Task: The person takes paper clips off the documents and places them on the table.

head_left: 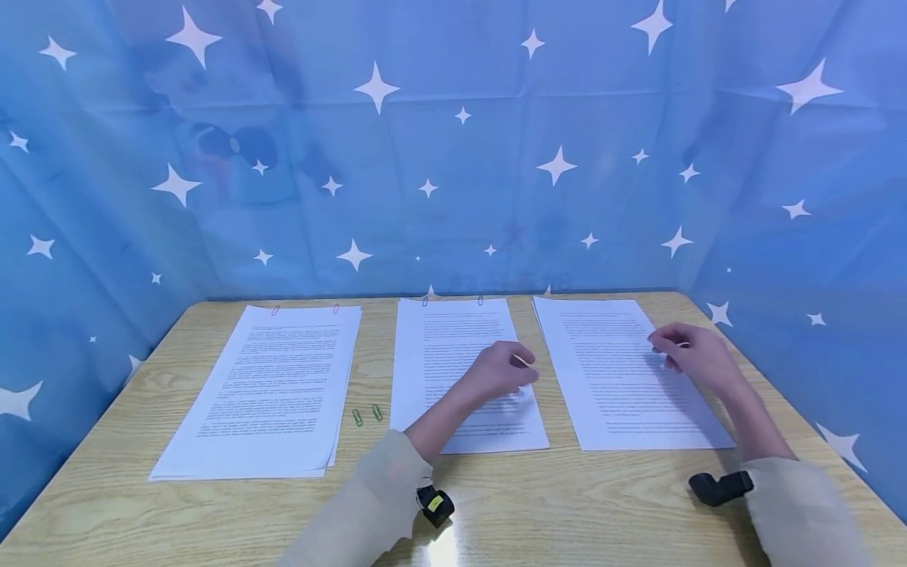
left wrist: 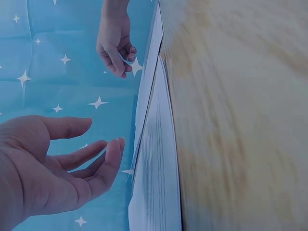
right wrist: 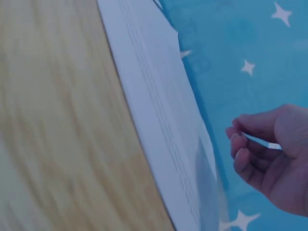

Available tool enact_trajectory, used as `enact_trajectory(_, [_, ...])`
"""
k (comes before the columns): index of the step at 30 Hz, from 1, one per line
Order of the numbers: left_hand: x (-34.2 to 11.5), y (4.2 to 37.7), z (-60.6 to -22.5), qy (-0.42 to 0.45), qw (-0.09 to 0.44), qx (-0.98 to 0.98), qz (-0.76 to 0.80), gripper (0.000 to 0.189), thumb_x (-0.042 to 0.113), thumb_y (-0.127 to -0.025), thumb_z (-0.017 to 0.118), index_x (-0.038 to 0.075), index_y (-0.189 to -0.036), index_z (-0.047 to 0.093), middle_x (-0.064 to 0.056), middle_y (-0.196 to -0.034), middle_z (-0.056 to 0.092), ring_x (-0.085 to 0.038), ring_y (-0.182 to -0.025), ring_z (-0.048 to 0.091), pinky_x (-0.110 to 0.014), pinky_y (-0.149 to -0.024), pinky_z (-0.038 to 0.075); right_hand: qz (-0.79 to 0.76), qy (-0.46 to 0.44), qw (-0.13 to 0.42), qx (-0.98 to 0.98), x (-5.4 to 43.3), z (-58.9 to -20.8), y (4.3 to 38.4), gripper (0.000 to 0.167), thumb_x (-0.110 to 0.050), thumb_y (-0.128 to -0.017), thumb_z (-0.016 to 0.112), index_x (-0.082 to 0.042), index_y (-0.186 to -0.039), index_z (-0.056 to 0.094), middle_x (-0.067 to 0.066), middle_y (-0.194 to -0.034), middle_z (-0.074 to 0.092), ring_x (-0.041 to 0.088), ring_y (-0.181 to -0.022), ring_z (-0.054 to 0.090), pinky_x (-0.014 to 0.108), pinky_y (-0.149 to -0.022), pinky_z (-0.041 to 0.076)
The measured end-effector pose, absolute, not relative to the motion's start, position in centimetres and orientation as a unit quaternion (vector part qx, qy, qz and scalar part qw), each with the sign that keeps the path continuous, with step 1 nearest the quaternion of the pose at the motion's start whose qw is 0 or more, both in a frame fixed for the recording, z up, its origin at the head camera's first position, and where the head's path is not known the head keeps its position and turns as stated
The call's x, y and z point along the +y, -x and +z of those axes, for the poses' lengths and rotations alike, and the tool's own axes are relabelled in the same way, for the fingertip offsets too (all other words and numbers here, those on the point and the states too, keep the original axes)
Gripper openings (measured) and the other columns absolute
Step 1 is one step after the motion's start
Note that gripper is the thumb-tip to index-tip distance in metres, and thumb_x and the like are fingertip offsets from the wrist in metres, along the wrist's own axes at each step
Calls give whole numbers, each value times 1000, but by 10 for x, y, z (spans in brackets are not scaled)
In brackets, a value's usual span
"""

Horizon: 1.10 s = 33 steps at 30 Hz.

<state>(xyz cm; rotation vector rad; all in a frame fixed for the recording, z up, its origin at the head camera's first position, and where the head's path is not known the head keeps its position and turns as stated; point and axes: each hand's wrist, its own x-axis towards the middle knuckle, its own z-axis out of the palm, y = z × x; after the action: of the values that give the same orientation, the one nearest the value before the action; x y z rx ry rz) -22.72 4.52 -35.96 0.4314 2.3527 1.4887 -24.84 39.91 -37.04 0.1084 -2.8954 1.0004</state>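
Above the lower right part of the middle paper stack (head_left: 464, 378) hovers my left hand (head_left: 499, 368). Its thumb and fingers are apart and bent loosely, with nothing visible between them in the left wrist view. My right hand (head_left: 694, 358) is over the right edge of the right paper stack (head_left: 609, 378). Its fingers curl loosely and the thumb tip meets the index finger; no held thing can be made out. Two blue paper clips (head_left: 480, 301) sit on the top edge of the middle stack. No clip shows on the right stack.
A left paper stack (head_left: 262, 394), its sheets slightly uneven, bears two red paper clips (head_left: 275, 311) at its top edge. Two green paper clips (head_left: 377, 413) lie on the wooden table (head_left: 524, 504) between the left and middle stacks. A blue star-patterned curtain (head_left: 453, 157) hangs behind.
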Motion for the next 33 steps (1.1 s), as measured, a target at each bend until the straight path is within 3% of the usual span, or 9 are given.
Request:
enact_trajectory(12, [15, 220, -356, -147, 140, 845, 494, 29, 15, -97, 68, 0, -122, 66, -7, -103, 67, -24, -92, 67, -29, -73, 55, 327, -90, 60, -939, 362, -360, 251, 29, -21, -104, 58, 4, -118, 64, 21, -100, 66, 22, -73, 62, 26, -62, 53])
enact_trajectory(33, [-59, 229, -358, -98, 89, 847, 515, 32, 11, -97, 64, -4, -124, 62, -13, -105, 68, -33, -98, 66, -37, -80, 54, 352, -141, 17, -925, 291, -354, 259, 27, -13, -101, 62, 8, -118, 63, 22, -100, 70, 22, -73, 66, 29, -64, 55])
